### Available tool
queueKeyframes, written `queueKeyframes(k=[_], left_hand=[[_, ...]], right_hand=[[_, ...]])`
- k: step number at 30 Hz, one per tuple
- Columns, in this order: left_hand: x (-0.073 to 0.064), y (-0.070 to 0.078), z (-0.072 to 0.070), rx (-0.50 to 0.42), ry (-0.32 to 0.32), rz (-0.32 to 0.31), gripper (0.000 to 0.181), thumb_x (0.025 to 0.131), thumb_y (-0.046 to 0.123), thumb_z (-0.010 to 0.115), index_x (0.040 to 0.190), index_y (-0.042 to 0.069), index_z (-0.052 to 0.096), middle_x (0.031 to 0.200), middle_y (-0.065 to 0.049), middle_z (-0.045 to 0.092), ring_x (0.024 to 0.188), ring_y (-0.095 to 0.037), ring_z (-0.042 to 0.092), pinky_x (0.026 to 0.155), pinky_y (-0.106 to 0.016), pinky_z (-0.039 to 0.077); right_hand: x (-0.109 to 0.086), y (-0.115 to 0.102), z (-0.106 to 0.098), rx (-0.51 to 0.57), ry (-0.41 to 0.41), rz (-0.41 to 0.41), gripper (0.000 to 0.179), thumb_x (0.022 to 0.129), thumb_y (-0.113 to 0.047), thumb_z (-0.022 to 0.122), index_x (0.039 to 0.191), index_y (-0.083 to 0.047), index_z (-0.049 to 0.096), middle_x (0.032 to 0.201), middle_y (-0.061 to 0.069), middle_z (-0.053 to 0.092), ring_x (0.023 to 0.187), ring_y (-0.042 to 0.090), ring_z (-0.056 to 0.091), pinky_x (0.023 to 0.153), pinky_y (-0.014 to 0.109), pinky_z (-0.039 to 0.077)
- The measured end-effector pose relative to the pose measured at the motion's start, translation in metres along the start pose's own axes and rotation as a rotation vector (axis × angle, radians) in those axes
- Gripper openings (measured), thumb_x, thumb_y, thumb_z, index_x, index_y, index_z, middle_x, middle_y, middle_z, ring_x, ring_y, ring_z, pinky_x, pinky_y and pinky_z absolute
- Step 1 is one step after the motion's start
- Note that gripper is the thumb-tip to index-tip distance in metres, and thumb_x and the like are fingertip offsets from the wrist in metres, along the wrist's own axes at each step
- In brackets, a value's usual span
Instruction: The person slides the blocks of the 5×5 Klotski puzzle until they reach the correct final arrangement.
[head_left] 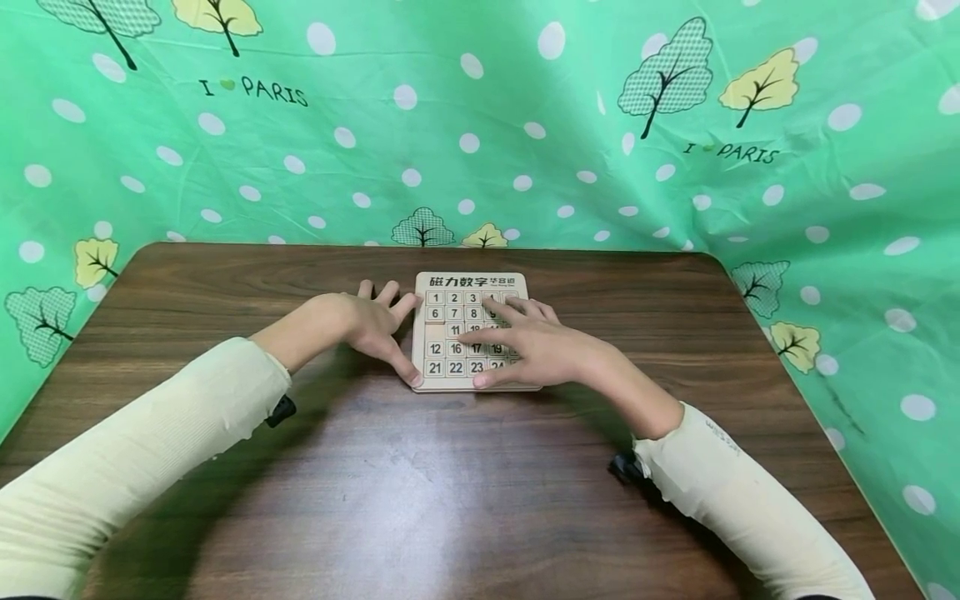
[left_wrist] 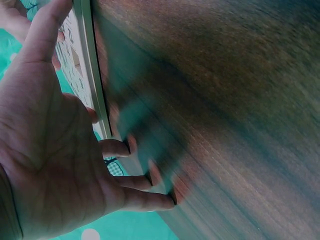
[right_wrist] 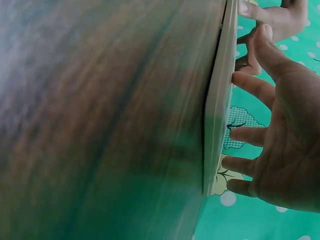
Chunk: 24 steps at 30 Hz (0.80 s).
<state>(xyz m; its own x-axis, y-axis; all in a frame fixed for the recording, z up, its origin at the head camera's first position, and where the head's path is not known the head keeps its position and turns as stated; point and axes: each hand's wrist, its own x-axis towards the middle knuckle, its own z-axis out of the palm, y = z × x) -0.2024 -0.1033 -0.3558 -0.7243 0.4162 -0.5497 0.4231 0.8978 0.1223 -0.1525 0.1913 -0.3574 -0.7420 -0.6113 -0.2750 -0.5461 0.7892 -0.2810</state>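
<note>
A wooden number slide puzzle (head_left: 422,287) lies flat on the table, with numbered square tiles in a frame and a heading along the top. One bare slot (head_left: 435,332) shows at the left end of the third row. My left hand (head_left: 371,323) spreads at the puzzle's left side, thumb at the lower left corner and index finger near the upper left edge. Over the right part reaches my right hand (head_left: 543,346), its index fingertip at the 11 tile (head_left: 455,331) and its thumb by the bottom row. That hand hides several right-hand tiles. In the right wrist view the puzzle's edge (right_wrist: 216,125) is side-on.
The dark wooden table (head_left: 375,492) extends around the puzzle. Behind it and along both sides hangs a green curtain (head_left: 480,142) with white dots and printed trees. Pale sleeves (head_left: 165,429) cover both forearms, and dark straps show below the wrists.
</note>
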Motion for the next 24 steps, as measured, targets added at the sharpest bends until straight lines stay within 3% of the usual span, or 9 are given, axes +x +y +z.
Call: queueKeyframes(k=[6,13,24], left_hand=[[0.003,-0.004,0.004,0.024,0.024,-0.002,0.151,0.07,0.102,0.075,0.181,0.025,0.009,0.188,-0.026,0.009,0.169,-0.065,0.013,0.126,-0.089,0.027],[-0.004,-0.004,0.004,0.028,0.045,0.026,0.145,0.077,0.097,0.074,0.182,0.021,0.009,0.187,-0.027,0.014,0.168,-0.065,0.018,0.128,-0.086,0.028],[-0.004,-0.006,0.01,0.03,0.09,0.049,0.141,0.078,0.096,0.074,0.182,0.024,0.012,0.182,-0.024,0.022,0.166,-0.062,0.023,0.128,-0.085,0.03]], right_hand=[[0.008,-0.005,-0.003,-0.006,-0.016,0.006,0.073,0.102,-0.073,0.069,0.167,-0.046,0.053,0.192,0.015,0.011,0.175,0.054,0.009,0.137,0.079,0.01],[0.017,-0.014,-0.004,0.008,-0.048,0.021,0.074,0.101,-0.076,0.067,0.168,-0.049,0.051,0.193,0.011,0.007,0.177,0.051,0.005,0.137,0.08,0.007],[0.02,-0.019,-0.002,0.011,-0.052,0.01,0.075,0.102,-0.074,0.068,0.17,-0.051,0.046,0.193,0.011,0.008,0.177,0.052,0.004,0.138,0.08,0.004]])
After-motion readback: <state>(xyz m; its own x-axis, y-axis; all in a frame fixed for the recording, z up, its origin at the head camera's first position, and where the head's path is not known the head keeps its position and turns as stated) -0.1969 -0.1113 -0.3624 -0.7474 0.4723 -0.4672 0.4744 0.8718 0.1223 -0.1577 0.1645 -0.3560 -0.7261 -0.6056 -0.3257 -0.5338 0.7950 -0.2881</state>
